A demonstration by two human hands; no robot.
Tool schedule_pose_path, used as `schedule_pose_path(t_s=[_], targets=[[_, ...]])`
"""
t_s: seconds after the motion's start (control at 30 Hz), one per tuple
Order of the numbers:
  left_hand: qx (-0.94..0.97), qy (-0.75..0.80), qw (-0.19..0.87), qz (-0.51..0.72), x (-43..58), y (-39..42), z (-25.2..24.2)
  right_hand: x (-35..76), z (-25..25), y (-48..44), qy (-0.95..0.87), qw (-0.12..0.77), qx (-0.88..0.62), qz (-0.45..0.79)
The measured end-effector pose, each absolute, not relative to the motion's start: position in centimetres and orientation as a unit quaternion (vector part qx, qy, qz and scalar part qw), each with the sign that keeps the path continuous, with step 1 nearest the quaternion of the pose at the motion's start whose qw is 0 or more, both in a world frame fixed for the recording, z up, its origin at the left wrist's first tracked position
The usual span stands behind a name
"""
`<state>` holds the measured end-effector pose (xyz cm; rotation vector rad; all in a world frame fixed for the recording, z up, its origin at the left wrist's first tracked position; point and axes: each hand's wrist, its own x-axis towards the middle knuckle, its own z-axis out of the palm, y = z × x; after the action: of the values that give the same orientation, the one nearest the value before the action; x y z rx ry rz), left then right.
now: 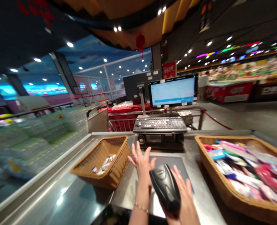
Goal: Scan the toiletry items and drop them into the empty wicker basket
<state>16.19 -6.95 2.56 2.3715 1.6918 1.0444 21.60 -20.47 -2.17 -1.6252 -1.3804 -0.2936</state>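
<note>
Left hand [142, 165] open, fingers spread, empty, just beside a black handheld barcode scanner [165, 187], which sits gripped in the right hand [184, 195], both above a dark scanner plate [170, 163]. Open steel checkout counter [58, 190] toward the left, past a wicker basket [121, 150] of small packets. Along the right edge, a larger wicker basket [213, 168] of packaged goods. Straight ahead and in the way, a cash-register keyboard [160, 124] and monitor [172, 92].

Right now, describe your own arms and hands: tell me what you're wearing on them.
Both forearms are bare, with no sleeve in view. The left hand has a thin beaded bracelet at the wrist; the right hand has a thin metallic ring on one finger.
</note>
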Motion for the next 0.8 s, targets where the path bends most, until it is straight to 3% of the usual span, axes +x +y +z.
schedule_pose_path(t_s=[0.8], targets=[[0.79, 0.508, 0.014, 0.344, 20.2, -8.6, 2.1, 23.8, -2.4, -22.5, -0.525, 0.475, -0.693, -0.137]])
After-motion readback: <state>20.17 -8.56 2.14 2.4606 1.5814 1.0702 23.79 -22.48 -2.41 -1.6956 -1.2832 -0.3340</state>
